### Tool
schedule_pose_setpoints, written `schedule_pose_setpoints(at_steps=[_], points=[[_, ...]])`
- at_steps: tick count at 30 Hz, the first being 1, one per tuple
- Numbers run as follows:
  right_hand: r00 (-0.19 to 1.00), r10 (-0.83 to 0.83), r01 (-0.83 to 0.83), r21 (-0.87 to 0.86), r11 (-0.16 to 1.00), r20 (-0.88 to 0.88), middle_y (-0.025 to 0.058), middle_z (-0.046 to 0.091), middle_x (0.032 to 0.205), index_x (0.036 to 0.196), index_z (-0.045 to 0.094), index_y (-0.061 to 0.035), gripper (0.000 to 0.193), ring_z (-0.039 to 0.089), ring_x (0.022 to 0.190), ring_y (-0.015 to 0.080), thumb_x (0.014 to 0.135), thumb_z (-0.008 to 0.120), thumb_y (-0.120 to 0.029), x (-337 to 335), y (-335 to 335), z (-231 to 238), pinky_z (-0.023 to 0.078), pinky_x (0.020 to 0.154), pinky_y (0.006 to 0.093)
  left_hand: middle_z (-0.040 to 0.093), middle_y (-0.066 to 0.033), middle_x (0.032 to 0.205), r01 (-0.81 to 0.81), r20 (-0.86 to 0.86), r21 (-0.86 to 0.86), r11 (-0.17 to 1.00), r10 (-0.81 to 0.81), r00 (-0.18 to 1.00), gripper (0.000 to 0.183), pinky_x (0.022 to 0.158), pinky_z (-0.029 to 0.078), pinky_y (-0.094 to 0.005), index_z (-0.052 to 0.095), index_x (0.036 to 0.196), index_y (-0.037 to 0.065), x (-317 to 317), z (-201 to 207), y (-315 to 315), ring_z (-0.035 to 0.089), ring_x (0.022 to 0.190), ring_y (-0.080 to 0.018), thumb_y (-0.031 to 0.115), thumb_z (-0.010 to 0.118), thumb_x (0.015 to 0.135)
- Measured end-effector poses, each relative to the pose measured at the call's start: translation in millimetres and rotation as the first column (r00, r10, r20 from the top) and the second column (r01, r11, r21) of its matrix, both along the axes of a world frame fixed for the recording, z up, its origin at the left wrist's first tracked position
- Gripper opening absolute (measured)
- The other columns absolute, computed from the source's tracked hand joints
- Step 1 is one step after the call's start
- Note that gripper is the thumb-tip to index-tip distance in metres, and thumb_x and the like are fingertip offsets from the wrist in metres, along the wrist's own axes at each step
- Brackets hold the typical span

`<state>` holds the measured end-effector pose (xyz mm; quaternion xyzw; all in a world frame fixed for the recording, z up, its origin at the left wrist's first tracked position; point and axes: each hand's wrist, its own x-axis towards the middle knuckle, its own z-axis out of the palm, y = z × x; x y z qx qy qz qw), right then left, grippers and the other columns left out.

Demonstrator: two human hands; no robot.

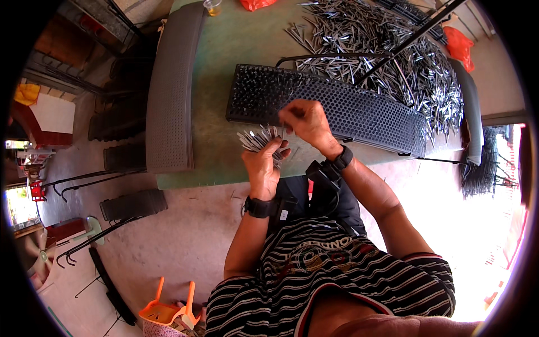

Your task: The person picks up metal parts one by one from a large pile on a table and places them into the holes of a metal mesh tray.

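Observation:
My left hand point(261, 167) is closed around a fanned bunch of thin metal strips point(254, 140), held over the near edge of the green table point(219, 140). Just above and to its right, my right hand point(312, 123) is bent into a pinch. Its fingertips are blurred, and whether a strip is between them is hard to see. Beyond both hands lies a long black perforated rack point(359, 112), set at a slant. Many strips stand in the holes at its left end, while bare holes show toward its right end.
A large heap of loose metal strips point(393, 67) covers the table's far right. Black bent rods point(331, 57) cross near the rack. Stacked grey perforated sheets point(171, 101) lie along the left edge. A cup point(213, 7) stands at the back. An orange plastic chair point(163, 312) is at lower left.

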<state>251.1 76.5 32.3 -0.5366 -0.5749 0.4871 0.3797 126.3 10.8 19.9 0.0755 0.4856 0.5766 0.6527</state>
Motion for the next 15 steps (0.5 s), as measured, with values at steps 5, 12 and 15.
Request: schedule_pose_setpoints(at_steps=[5, 12, 15], points=[[0.983, -0.185, 0.179, 0.36, 0.916, -0.018, 0.011, 0.063, 0.065, 0.096, 0.053, 0.0006, 0.015, 0.064, 0.059, 0.0145, 0.083, 0.059, -0.003, -15, 0, 5, 0.049, 0.052, 0.0259, 0.062, -0.0096, 0.082, -0.066, 0.036, -0.026, 0.997, 0.067, 0.997, 0.015, 0.055, 0.054, -0.0363, 0.06, 0.09, -0.002, -4, -6, -1, 0.064, 0.067, -0.0238, -0.008, 0.061, 0.076], [0.975, -0.112, -0.026, 0.601, 0.799, 0.192, 0.0106, 0.063, 0.072, 0.096, 0.053, -0.0026, 0.015, 0.064, 0.06, 0.0292, 0.083, 0.06, -0.003, -22, 6, -22, 0.049, 0.051, 0.0344, 0.061, -0.0094, 0.083, -0.098, 0.025, -0.042, 0.994, 0.099, 0.995, 0.017, 0.053, 0.054, -0.0361, 0.059, 0.09, -0.001, -8, -5, -2, 0.063, 0.066, -0.0234, -0.009, 0.06, 0.074], [0.903, -0.137, -0.219, 0.71, 0.669, 0.408, 0.01, 0.062, 0.071, 0.086, 0.057, -0.0026, 0.007, 0.061, 0.059, 0.0308, 0.081, 0.06, -0.006, -19, 10, -20, 0.048, 0.052, 0.0368, 0.062, -0.011, 0.087, -0.064, 0.006, -0.03, 0.997, 0.064, 0.998, 0.018, 0.06, 0.056, -0.0403, 0.059, 0.094, -0.002, -10, -10, -3, 0.065, 0.073, -0.0272, -0.007, 0.06, 0.077]])
